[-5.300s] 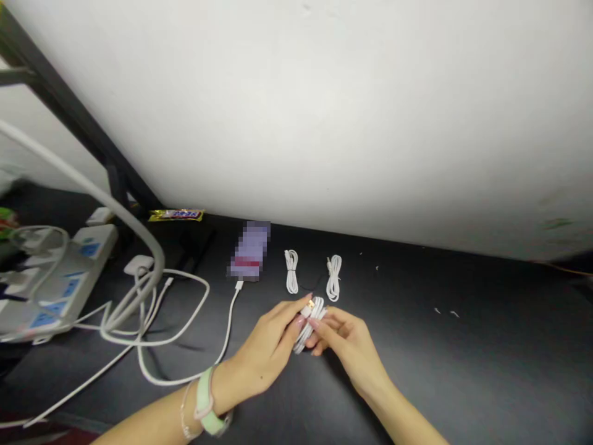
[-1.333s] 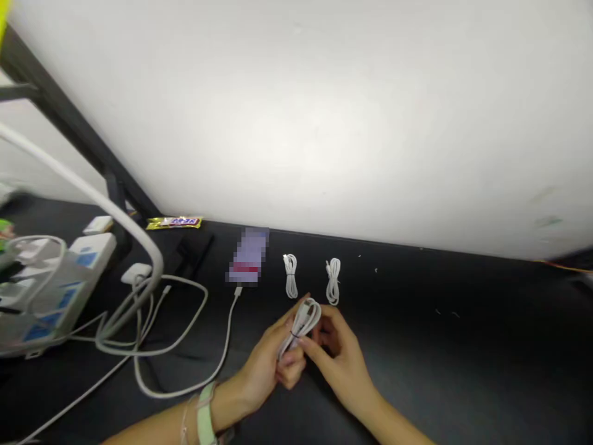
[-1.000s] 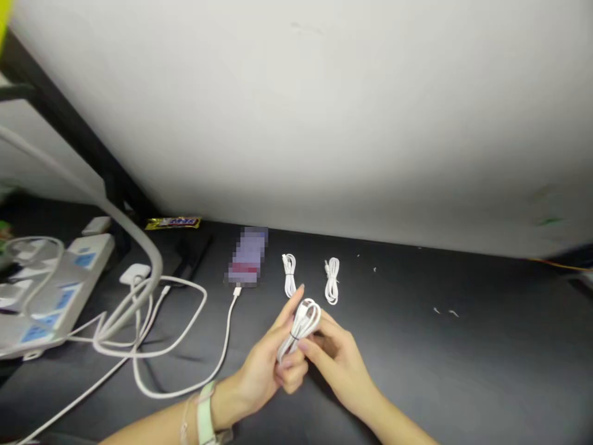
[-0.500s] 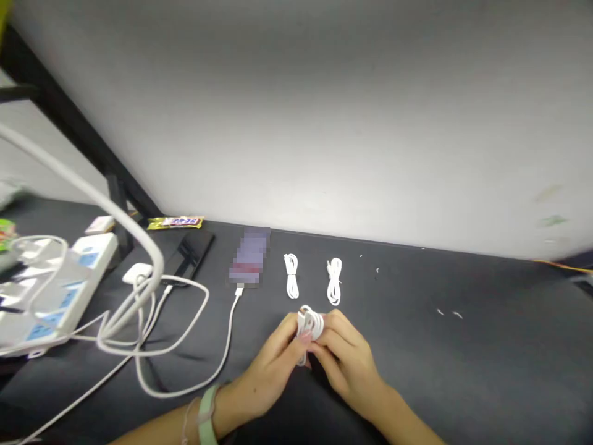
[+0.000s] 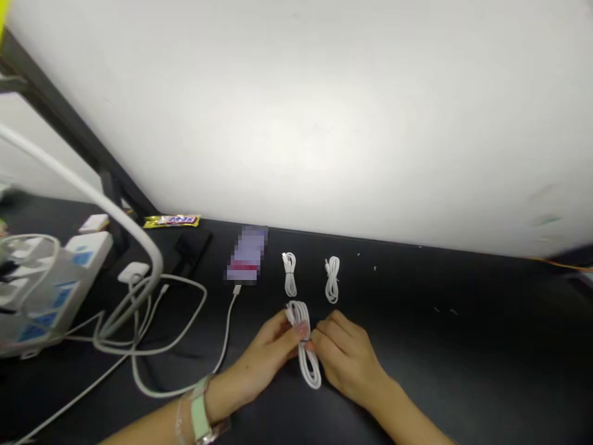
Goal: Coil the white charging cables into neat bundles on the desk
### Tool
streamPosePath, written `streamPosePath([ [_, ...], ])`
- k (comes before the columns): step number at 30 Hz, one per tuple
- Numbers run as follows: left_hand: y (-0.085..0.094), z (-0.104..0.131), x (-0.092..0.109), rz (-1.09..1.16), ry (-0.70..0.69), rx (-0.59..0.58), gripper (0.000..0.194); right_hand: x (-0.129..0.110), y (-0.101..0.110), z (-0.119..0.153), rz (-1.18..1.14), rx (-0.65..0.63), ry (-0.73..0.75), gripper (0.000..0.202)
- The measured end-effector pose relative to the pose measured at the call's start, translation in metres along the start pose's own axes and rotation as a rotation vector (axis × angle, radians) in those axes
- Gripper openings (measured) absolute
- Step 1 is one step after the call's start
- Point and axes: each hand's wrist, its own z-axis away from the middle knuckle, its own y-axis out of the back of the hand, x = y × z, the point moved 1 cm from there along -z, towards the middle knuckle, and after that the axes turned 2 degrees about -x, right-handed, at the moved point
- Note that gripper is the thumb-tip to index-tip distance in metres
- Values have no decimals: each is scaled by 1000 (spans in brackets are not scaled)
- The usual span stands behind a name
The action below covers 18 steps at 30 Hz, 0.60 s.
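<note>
A white charging cable [image 5: 311,371], folded into a long coil, is held upright in my left hand [image 5: 269,352], thumb on front and fingers behind. Round its middle runs a thin dark twist tie [image 5: 304,341]. Against the coil's right side at that tie, my right hand [image 5: 348,355] is closed in a pinch; its fingertips hide what lies between them. Just beyond my hands lie two more coiled white cables, a left one [image 5: 290,275] with a dark tie round it and a right one [image 5: 332,279].
A phone with a blurred screen [image 5: 248,253] lies left of the coils, a white cable [image 5: 227,334] at its lower end. Farther left are a dark phone [image 5: 194,250], a white charger [image 5: 133,272], a power strip [image 5: 88,272], looped cables and a yellow-wrapped snack [image 5: 172,220]. A wall rises behind.
The coil in my left hand has turned to show its full length and dark tie. My right fingers have drawn together at its side. The wall looks brighter.
</note>
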Motion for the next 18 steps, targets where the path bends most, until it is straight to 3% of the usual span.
streamPosePath([
  [8, 0, 2, 5, 83, 156, -107, 20, 0, -2, 2, -13, 4, -34, 30],
  [18, 8, -2, 10, -97, 134, -50, 28, 3, 2, -1, 38, -203, -45, 28],
])
